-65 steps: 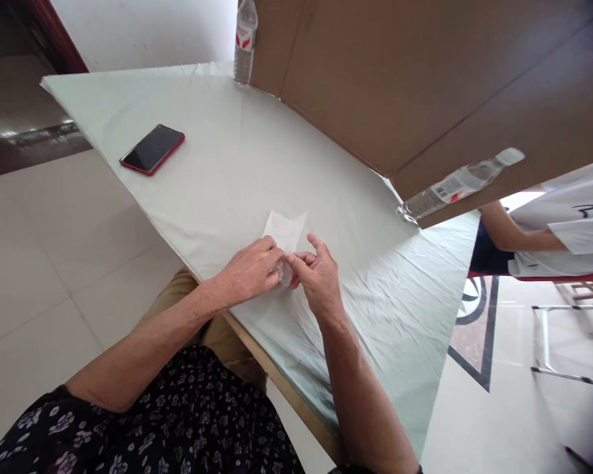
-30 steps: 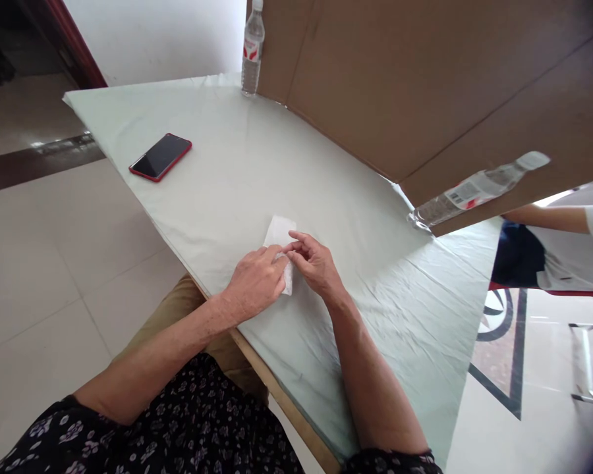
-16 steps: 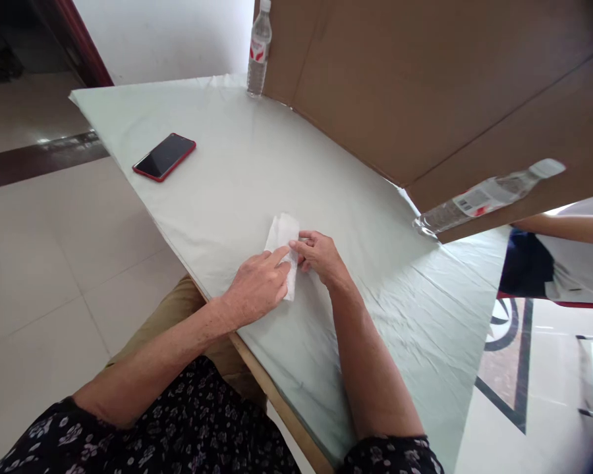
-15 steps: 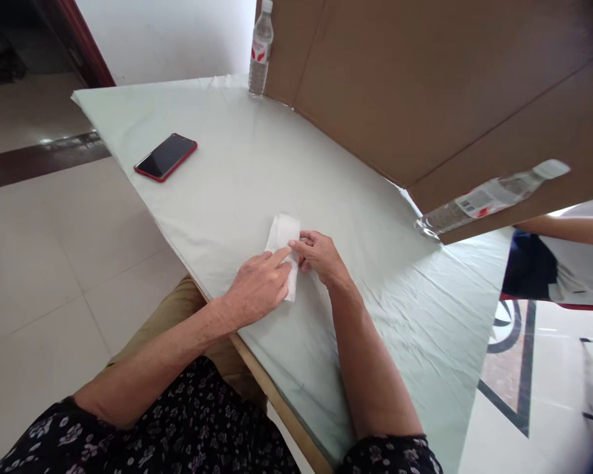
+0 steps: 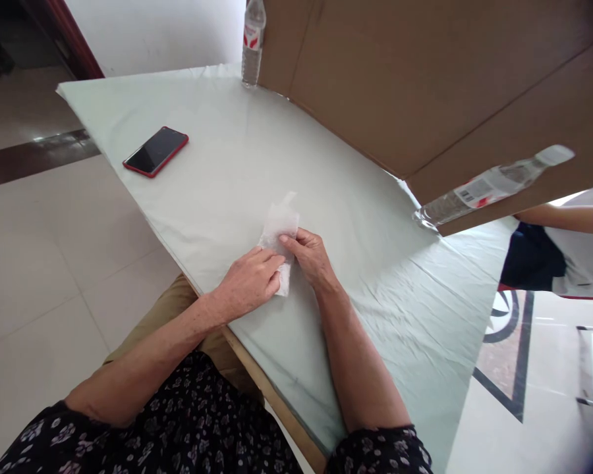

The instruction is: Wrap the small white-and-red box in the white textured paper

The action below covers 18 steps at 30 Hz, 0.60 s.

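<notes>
A thin white folded sheet (image 5: 279, 227), textured and slightly see-through like tissue or bubble wrap, is between my hands near the table's front edge. My left hand (image 5: 250, 280) is closed over its lower left part, fingertips pressed together on it. From the right, my right hand (image 5: 311, 257) pinches the sheet's edge, thumb on top and fingers behind. A narrow strip of the sheet sticks up at the far end, and a short end shows below my left fingers. My fingers hide its middle.
A red-cased phone (image 5: 156, 151) lies on the pale green tablecloth (image 5: 212, 164) at the left. Behind, a brown cardboard panel (image 5: 400, 85) stands between an upright water bottle (image 5: 253, 46) and another bottle (image 5: 494, 187) at right. Another person's arm (image 5: 568, 217) shows beyond it.
The sheet has loosened at its far end, where a strip now sticks up. My right thumb has shifted left onto it, and my left index finger has curled in. The view has shifted slightly.
</notes>
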Available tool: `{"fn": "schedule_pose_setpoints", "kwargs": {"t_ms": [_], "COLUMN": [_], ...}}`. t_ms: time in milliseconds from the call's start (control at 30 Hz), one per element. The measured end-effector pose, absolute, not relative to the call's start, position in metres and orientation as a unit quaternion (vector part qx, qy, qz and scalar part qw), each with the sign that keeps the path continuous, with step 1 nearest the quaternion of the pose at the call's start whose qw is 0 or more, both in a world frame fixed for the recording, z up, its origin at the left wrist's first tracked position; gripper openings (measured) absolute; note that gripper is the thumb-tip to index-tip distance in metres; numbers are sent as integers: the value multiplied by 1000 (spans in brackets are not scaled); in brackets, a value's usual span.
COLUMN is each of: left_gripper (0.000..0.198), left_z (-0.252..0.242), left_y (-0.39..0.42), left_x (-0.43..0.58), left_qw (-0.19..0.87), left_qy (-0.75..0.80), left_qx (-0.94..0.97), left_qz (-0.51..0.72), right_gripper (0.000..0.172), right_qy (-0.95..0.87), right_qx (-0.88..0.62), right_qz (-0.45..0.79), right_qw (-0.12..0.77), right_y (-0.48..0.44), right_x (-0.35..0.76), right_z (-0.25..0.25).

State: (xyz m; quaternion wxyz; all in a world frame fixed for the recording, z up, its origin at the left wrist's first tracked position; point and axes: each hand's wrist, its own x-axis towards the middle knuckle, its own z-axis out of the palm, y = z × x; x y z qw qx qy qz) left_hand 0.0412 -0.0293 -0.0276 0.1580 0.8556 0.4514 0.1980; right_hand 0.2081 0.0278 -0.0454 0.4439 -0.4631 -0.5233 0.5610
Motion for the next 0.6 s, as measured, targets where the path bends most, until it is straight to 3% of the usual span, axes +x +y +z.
{"fn": "schedule_pose_setpoints", "kwargs": {"t_ms": [433,600], "left_gripper": [21,41], "left_z": [-44,-55], "left_y": [-34,-37], "left_x": [43,45], "left_qw": [161,128], "left_qy": [513,562], "left_qx": [771,700], "left_qz": [342,422], "right_gripper": [23,24], "right_qy": [-421,-505], "right_qx": [-452,-466], "right_qz": [570,517], "right_qw": [542,511], "right_y": [3,-16], "right_x": [187,190], "right_z": [-36,-38]}}
